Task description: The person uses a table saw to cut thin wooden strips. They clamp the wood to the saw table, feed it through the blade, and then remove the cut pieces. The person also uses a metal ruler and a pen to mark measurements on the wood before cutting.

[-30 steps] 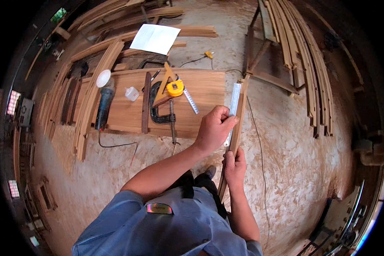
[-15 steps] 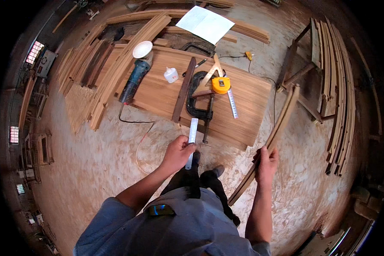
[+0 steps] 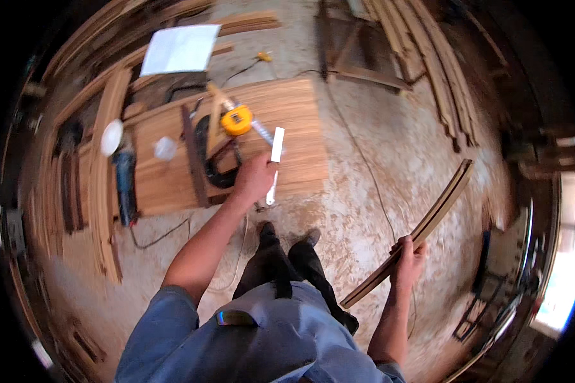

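My left hand (image 3: 255, 178) is closed around a short metal ruler (image 3: 277, 145), held over the front edge of the wooden board (image 3: 294, 127). Out to the right, my right hand (image 3: 407, 263) grips a long wooden strip (image 3: 437, 207) with a groove along it, tilted up and away from me. Close to my left hand a black C-clamp (image 3: 220, 175) lies on the board, partly hidden by my hand and forearm. Beyond it are a yellow tape measure (image 3: 236, 120) with its blade pulled out and a wooden try square (image 3: 214, 118).
Left on the board are a dark wooden strip (image 3: 194, 156), a white bottle (image 3: 165, 149) and a blue angle grinder (image 3: 126, 185) with a cord. A paper sheet (image 3: 181, 49) lies at the back. Long boards (image 3: 428, 64) rest on a stand at the far right. A cable (image 3: 358, 147) crosses the floor.
The view has turned right, so the board sits farther left. My left hand has reached forward with the ruler over the board's edge. My right hand still holds the strip, now lower and tilted farther right.
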Demonstrator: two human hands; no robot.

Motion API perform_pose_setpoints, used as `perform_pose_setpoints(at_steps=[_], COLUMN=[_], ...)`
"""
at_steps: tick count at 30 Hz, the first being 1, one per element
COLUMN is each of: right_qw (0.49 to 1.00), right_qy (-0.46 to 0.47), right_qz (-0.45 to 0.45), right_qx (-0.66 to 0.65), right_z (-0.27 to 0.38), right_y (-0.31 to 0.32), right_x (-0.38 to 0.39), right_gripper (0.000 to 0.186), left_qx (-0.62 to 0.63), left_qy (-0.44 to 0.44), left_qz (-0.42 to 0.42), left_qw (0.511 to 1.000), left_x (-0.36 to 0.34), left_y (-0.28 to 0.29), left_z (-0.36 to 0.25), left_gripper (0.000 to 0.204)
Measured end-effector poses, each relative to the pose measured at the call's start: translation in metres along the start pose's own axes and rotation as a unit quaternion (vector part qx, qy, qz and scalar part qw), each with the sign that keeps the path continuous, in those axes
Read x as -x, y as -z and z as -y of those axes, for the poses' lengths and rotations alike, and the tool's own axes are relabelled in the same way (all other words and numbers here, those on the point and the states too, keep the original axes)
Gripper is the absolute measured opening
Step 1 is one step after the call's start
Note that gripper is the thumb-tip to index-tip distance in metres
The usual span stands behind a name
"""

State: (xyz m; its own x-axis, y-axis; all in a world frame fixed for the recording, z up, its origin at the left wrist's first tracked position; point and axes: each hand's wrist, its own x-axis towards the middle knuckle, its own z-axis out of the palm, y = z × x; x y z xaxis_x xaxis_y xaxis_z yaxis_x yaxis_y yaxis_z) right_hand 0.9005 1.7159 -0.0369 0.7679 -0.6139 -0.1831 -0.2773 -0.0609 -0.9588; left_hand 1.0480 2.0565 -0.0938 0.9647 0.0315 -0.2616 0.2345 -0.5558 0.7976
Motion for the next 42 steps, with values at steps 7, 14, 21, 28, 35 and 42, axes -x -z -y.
perform_pose_setpoints(at_steps=[7,14,21,28,35,42], right_qw=[0.977,0.951,0.845,0.758,0.790,0.869], right_qy=[-0.052,-0.007,0.024,0.101,0.164,0.028], right_qz=[-0.200,-0.303,-0.417,-0.379,-0.381,-0.428], right_qx=[0.059,-0.061,-0.335,-0.520,-0.451,-0.246], right_z=[-0.052,-0.074,-0.112,-0.101,-0.099,-0.160], right_y=[0.102,0.175,0.285,0.402,0.530,0.666], right_x=[0.067,0.083,0.111,0.117,0.096,0.043], right_gripper=[0.030,0.042,0.025,0.021,0.024,0.034], left_qx=[0.076,-0.472,-0.202,-0.205,-0.161,-0.088], left_qy=[-0.069,-0.049,-0.214,-0.565,-0.324,-0.356], left_qz=[0.065,-0.091,0.118,0.432,0.681,0.708], left_qw=[0.993,0.875,0.948,0.673,0.637,0.604], left_x=[-0.082,-0.065,0.045,0.318,0.384,0.438], left_y=[-0.070,-0.044,-0.166,-0.379,-0.530,-0.728], left_z=[0.044,0.009,-0.062,-0.211,-0.263,-0.321], left_gripper=[0.022,0.048,0.043,0.062,0.053,0.048])
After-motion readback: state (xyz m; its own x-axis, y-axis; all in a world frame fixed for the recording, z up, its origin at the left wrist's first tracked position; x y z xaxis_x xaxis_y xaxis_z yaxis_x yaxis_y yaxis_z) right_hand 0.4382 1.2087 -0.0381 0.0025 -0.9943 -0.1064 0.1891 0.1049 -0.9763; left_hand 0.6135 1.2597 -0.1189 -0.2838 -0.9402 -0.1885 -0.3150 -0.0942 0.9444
